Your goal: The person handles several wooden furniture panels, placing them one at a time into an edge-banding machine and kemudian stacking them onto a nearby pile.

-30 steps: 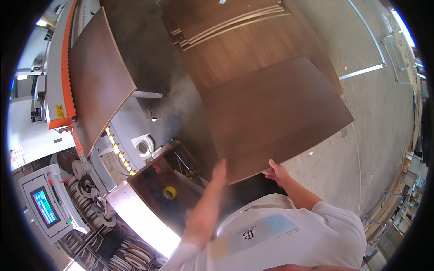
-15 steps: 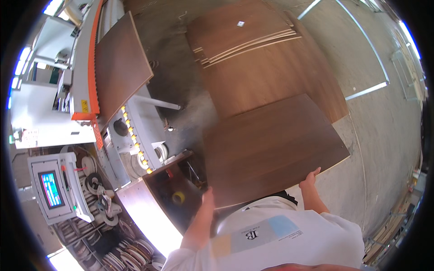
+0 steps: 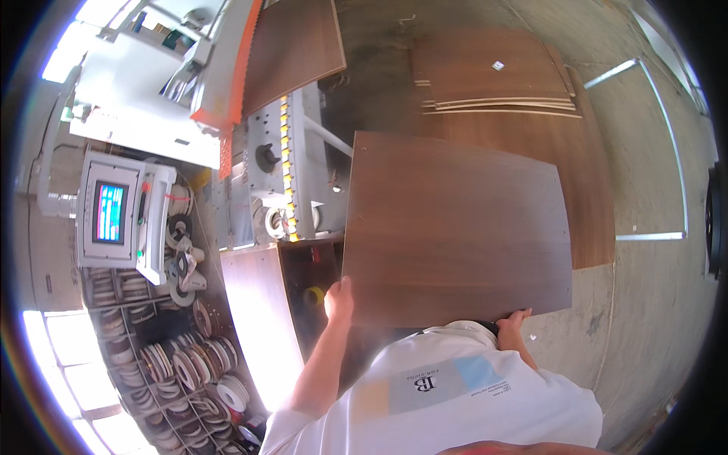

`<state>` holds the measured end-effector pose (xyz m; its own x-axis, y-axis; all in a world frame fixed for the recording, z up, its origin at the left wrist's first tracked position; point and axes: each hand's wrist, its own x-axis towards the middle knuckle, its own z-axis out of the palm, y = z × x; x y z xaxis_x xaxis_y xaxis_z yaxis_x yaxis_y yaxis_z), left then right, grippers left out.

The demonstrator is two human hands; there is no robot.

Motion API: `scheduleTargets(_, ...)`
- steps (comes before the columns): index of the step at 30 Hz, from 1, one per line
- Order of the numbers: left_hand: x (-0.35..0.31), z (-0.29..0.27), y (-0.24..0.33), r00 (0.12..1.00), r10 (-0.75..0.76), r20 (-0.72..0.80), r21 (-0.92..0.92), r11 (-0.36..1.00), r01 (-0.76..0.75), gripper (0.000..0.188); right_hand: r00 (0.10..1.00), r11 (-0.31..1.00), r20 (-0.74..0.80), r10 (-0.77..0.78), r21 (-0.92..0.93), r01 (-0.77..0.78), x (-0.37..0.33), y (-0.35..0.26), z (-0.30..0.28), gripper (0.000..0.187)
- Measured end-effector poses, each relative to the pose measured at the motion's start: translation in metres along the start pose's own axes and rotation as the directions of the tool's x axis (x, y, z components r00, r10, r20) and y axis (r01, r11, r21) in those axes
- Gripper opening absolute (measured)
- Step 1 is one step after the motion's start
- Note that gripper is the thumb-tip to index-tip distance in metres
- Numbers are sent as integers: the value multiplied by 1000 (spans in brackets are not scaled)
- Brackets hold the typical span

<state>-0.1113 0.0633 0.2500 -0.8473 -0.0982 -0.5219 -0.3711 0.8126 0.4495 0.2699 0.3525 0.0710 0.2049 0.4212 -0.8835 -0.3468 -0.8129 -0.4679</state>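
Note:
A dark brown wood-grain panel [image 3: 455,227] is held up in front of my body, its broad face toward me. My left hand [image 3: 339,302] is closed on its left edge near the lower left corner, thumb up along the side. On the near edge, toward the right corner, my right hand [image 3: 513,324] grips it, with fingers partly hidden by the board. Small holes show near the panel's corners. Past its far edge lies a stack of similar brown panels [image 3: 493,72] with a small white label on top.
At left stands a machine with an orange guard [image 3: 246,61], a row of yellow rollers [image 3: 287,159] and another brown panel [image 3: 296,45] on it. Nearer are a control box with a lit screen [image 3: 111,214], a rack of banding rolls [image 3: 182,364] and a brown cabinet [image 3: 262,311] holding yellow tape.
The panel has turned in my hands, its far left corner rising toward the rollers. My left hand has moved up slightly, my right hand down. The whole view has swung left.

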Motion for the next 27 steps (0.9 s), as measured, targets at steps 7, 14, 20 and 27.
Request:
scheduleTargets(7,-55,-21,-59,982,-109,-156,-642,767,-17,39,957,998,285,58,7,-62,-51,-45,96,78)
scheduleTargets(14,-107,15,-167,923,-351,-160,-889,458,19,29,527,992,850,26,-86,88,-117,-55,192,74)
scheduleTargets(20,-152,33,-156,805,-583,-110,-964,259,56,31,526,952,818,233,-303,49,-121,-12,287,67)
scheduleTargets(27,-201,54,-151,751,-658,-52,-989,140,54,40,442,785,785,434,-570,242,-179,62,365,80)
